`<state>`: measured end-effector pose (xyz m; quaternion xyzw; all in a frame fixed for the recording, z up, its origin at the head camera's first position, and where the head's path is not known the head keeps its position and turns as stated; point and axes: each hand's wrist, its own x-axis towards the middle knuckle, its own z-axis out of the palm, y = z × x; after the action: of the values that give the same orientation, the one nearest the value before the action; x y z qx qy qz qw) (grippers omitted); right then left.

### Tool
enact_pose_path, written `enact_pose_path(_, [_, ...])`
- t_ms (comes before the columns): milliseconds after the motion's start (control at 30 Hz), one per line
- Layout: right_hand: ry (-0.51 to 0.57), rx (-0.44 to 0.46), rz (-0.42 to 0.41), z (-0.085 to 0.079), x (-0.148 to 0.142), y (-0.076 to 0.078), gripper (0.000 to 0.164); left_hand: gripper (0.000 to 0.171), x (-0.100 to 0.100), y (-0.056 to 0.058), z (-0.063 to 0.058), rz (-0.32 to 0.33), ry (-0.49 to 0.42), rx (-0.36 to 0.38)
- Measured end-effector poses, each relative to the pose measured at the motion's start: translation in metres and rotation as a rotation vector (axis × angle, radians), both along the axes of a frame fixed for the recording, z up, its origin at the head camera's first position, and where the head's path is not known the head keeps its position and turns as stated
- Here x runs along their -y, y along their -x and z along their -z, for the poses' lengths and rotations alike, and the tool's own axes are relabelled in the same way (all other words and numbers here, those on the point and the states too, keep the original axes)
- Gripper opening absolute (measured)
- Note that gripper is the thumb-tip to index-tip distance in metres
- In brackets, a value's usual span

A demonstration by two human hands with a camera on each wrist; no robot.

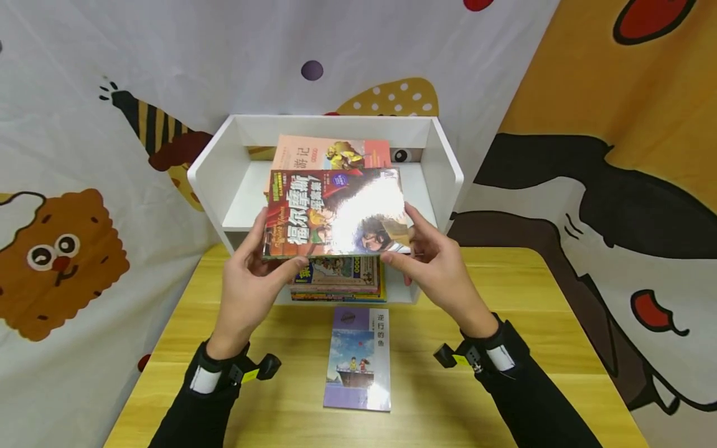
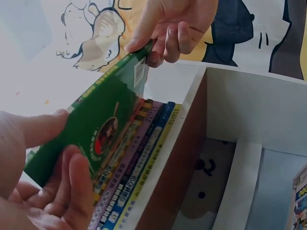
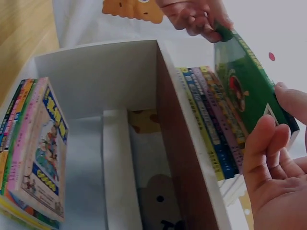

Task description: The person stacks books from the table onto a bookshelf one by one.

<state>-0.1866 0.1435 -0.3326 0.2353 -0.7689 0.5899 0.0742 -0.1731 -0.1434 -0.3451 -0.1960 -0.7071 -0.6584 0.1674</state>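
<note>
A glossy book (image 1: 330, 214) with a red illustrated cover and white Chinese title is held level over the upper shelf of a small white bookshelf (image 1: 454, 162). The left hand (image 1: 246, 286) grips its left end, thumb on the front edge and fingers beneath. At the other end, the right hand (image 1: 439, 270) holds it the same way. Both wrist views show the book's green back cover (image 2: 108, 117) just above a stack of books (image 3: 211, 115) on that shelf. A salmon-coloured book (image 1: 313, 152) shows behind the held one.
Below, several stacked books (image 1: 342, 283) occupy the lower shelf, partly hidden by the held book. A purple and white book (image 1: 358, 361) lies on the wooden table (image 1: 269, 398) in front of the shelf. A printed cloth (image 1: 140, 50) hangs behind.
</note>
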Motion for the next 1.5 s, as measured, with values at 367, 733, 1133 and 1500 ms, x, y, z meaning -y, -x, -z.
enact_pose_path(367, [-0.105, -0.011, 0.064, -0.02, 0.004, 0.006, 0.074, 0.073, -0.001, 0.008, -0.012, -0.258, 0.167, -0.051])
enact_pose_path(733, [-0.32, -0.248, 0.234, -0.001, 0.005, 0.038, 0.074, 0.065, -0.006, 0.022, -0.016, -0.346, 0.317, -0.147])
enact_pose_path(1133, [-0.331, -0.361, 0.263, 0.005, 0.011, 0.056, 0.071, 0.059, -0.006, 0.041, -0.014, -0.413, 0.285, -0.212])
enact_pose_path(1500, [-0.347, -0.383, 0.294, 0.005, 0.013, 0.069, 0.067, 0.053, -0.009, 0.057, -0.015, -0.487, 0.2, -0.242])
